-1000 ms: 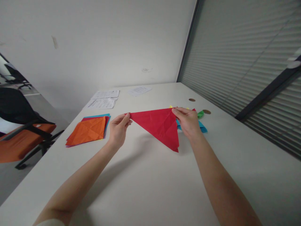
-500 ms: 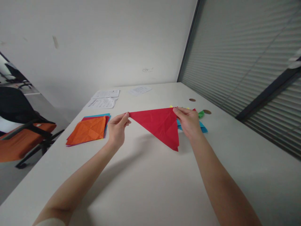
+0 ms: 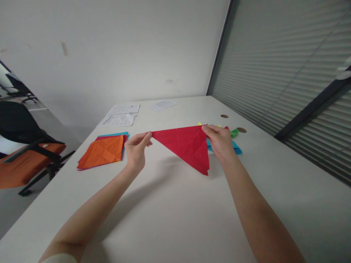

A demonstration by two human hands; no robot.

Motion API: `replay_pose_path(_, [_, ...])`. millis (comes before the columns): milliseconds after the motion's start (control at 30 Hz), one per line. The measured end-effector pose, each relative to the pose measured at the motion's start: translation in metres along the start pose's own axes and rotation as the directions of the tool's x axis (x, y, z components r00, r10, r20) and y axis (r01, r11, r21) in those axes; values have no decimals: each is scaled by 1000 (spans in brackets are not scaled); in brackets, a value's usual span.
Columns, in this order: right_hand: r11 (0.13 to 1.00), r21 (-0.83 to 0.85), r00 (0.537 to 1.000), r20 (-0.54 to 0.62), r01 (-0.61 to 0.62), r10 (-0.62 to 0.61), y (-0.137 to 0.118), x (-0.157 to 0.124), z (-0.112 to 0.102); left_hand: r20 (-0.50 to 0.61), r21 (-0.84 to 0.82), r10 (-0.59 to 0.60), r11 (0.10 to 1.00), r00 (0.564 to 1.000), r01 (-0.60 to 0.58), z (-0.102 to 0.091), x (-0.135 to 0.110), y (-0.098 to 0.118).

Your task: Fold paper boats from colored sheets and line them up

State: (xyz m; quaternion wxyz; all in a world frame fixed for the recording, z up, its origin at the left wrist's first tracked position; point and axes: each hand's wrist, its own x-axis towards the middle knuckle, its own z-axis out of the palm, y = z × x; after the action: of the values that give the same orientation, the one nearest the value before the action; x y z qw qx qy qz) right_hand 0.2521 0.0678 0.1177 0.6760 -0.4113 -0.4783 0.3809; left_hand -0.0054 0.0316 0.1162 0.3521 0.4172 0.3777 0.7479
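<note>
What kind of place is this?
Probably an office or meeting room: a long white table, an office chair with an orange seat, slatted blinds on the right, printed sheets at the far end. The left hand and right hand hold a red paper.

A plain white wall [image 3: 123, 47] backs the white table [image 3: 175, 212]. Grey window blinds [image 3: 287, 73] line the right, and an orange-seated office chair [image 3: 24, 160] stands left.

Print on white sheets [image 3: 120, 116] is too small to read. Coloured pieces [image 3: 236, 147] are mostly hidden behind right hand [image 3: 219, 143] and red triangle [image 3: 189, 144]; shapes unclear. Stack [image 3: 125, 139] under orange sheet [image 3: 102, 151] shows edges only. Chair [image 3: 24, 153] is cut by left edge, desk [image 3: 175, 219] by bottom edge.
</note>
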Motion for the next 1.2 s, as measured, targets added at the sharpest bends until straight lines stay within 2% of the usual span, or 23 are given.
replay_pose_path(233, [998, -56, 1000, 7, 6, -6, 3, 2, -2, 0, 6, -6, 1000, 1000, 6, 1, -1, 1])
replay_pose_path(600, [1000, -21, 1000, 1, 16, -16, 1, 1, -1, 36, -82, -32, 996, 999, 34, 5, -3, 7])
replay_pose_path(1033, [998, -60, 1000, 5, 31, -31, 1, 1, -1, -11, -39, 8, 999, 1000, -8, 5, -2, 7])
replay_pose_path(1200, [999, -39, 999, 11, 30, -30, 1, 1, 0, -4, -84, 0, 996, 1000, 0, 5, -2, 5])
